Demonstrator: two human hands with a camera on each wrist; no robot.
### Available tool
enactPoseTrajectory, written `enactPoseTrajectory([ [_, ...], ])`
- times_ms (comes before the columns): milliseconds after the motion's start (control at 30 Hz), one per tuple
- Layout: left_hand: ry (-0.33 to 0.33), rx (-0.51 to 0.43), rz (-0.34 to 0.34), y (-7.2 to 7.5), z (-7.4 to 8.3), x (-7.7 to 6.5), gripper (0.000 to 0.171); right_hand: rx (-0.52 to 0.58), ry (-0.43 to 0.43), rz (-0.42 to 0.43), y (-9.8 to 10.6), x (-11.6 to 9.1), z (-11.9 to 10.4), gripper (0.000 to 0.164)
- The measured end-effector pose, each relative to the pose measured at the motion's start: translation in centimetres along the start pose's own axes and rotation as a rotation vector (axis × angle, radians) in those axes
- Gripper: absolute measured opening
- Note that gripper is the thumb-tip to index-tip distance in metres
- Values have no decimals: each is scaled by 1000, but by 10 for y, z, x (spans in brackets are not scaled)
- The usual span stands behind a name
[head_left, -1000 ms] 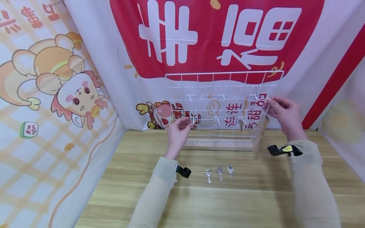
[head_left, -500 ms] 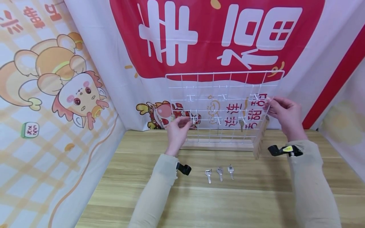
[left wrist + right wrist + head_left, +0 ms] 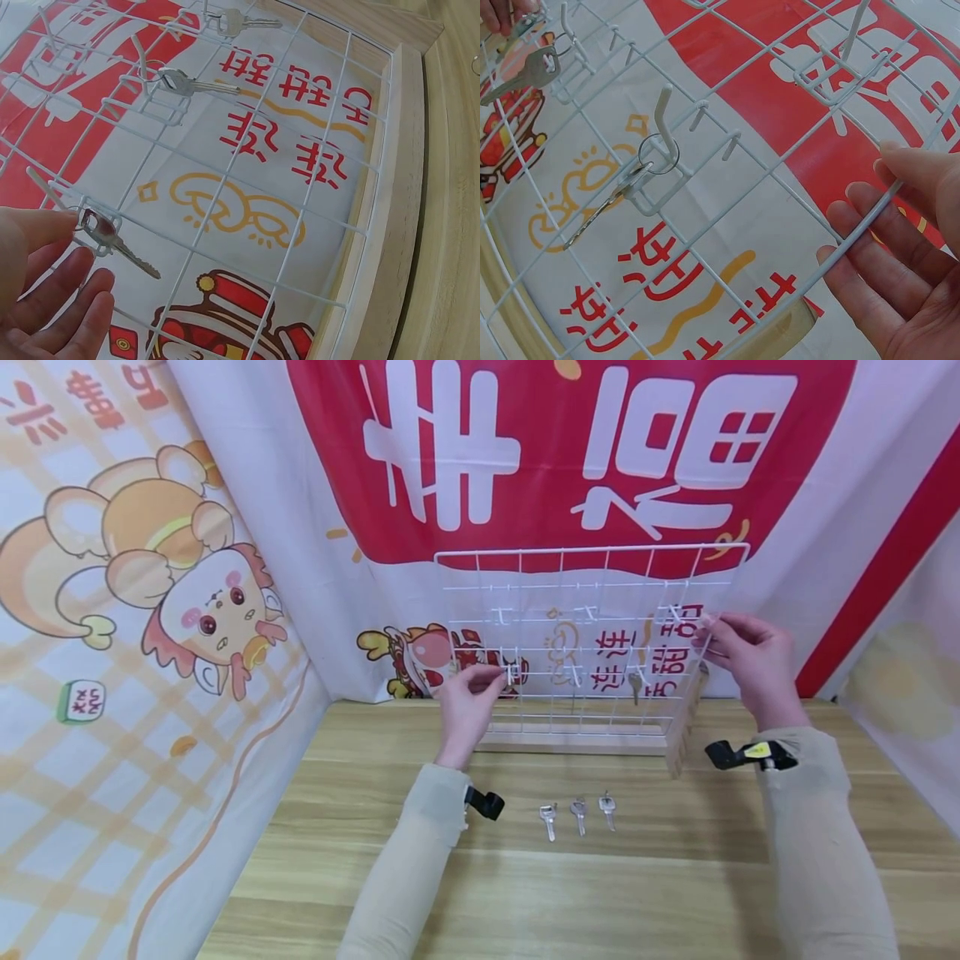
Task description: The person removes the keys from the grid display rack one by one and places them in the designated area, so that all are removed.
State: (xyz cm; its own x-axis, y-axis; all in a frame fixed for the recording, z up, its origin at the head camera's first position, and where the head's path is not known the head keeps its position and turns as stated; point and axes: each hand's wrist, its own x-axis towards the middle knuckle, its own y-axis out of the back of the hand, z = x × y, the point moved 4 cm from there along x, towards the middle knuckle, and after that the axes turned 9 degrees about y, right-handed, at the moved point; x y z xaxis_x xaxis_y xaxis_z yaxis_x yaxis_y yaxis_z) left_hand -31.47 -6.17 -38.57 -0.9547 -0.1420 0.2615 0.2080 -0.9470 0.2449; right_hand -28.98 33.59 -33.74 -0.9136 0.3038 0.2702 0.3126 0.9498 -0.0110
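Keys (image 3: pixel 578 818) on table (image 3: pixel 600 902), left fingers (image 3: pixel 41 229) pinching ringed key (image 3: pixel 107 234), right fingers (image 3: pixel 900 238) gripping wire grid (image 3: pixel 583 552)

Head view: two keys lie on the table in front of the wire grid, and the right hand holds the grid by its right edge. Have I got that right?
Not quite: three keys, not two, lie on the table in front of the wire grid, as the head view shows. The right hand does hold it by its right edge.
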Motion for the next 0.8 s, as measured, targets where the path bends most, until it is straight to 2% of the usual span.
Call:
enactPoseTrajectory([
  [333,-29,32,-11,-2,3,1,11,-19,-4,-1,-2,-1,-1,53],
  [667,20,-21,-34,2,1,-5,10,-6,-19,5,-1,2,0,61],
  [800,24,-49,-56,4,0,-9,9,-11,-25,7,0,2,-1,58],
])
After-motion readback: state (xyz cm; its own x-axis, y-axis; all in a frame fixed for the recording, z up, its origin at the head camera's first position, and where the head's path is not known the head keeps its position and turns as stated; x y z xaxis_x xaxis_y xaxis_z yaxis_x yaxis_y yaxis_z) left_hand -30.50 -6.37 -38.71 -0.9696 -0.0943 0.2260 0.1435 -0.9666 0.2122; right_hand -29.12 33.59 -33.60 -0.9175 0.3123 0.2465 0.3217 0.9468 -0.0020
